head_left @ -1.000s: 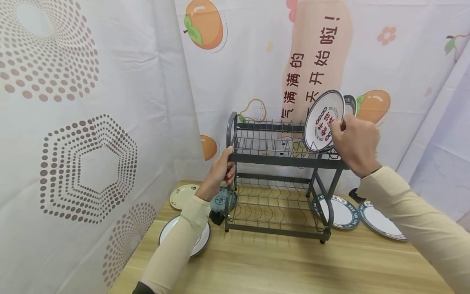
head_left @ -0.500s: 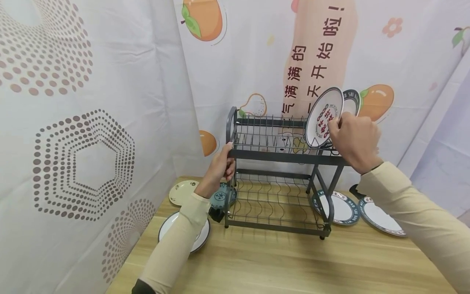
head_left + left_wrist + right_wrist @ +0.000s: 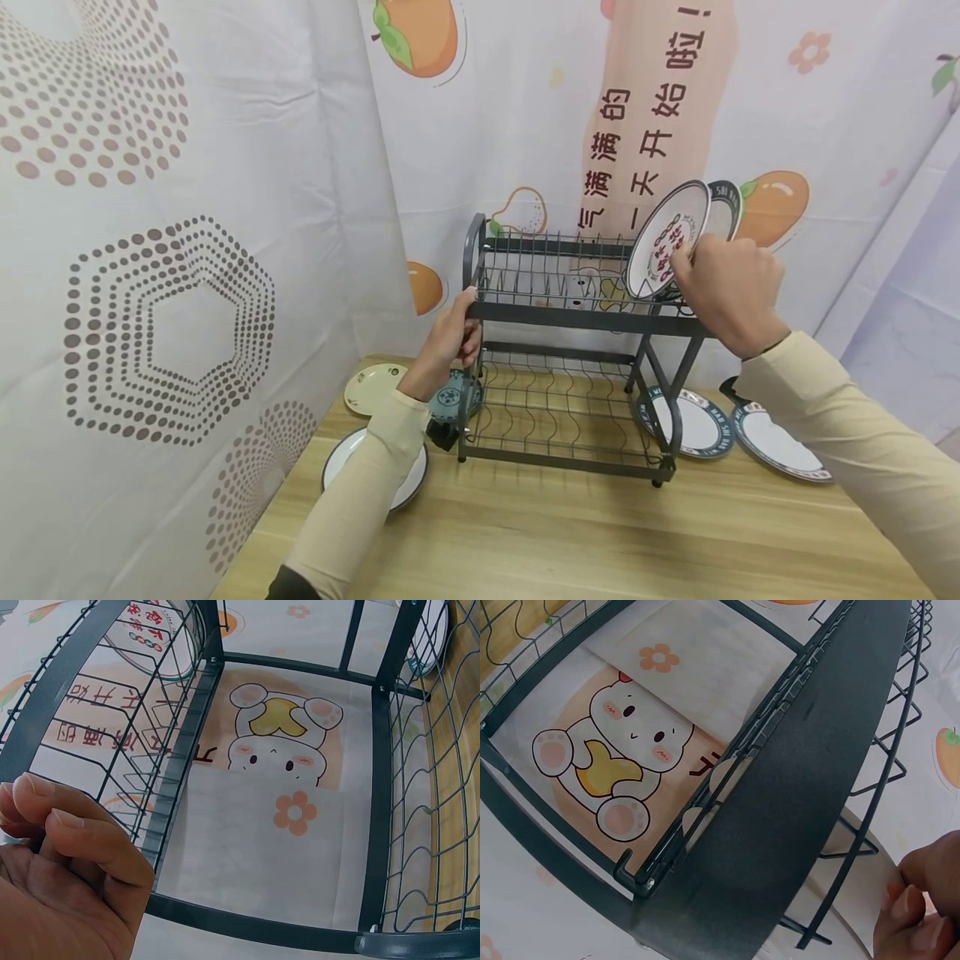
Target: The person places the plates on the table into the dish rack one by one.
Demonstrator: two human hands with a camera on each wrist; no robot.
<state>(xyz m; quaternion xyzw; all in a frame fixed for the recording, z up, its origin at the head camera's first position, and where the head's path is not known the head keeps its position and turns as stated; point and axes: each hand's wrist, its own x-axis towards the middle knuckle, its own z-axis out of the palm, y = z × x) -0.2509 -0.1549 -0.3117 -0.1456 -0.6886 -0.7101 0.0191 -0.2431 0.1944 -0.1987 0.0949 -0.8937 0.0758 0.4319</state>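
Observation:
A two-tier dark metal dish rack (image 3: 558, 317) stands on the wooden table. My left hand (image 3: 447, 340) holds the front left corner of its upper tier; in the left wrist view its fingers (image 3: 90, 840) are curled beside the tier's wires. On the upper tier's right end, a white dark-rimmed plate (image 3: 660, 242) with red characters leans on edge. My right hand (image 3: 733, 292) pinches that plate at its right edge. Right behind it leans another plate (image 3: 724, 200) with a dark lettered rim, partly hidden. In the right wrist view, my right hand (image 3: 922, 911) shows beside the tier's wire edge.
Left of the rack lie a cream plate (image 3: 369, 390), a blue-green dish (image 3: 448, 398) and a white dark-rimmed plate (image 3: 341, 457) partly under my left forearm. To the right lie two plates with lettered rims (image 3: 722, 432) (image 3: 772, 446). Printed curtains hang behind and at left.
The head view has tilted a little, so the scene sits slightly higher in it. Slightly more of the rear plate shows. Both hands keep their hold on rack and plate.

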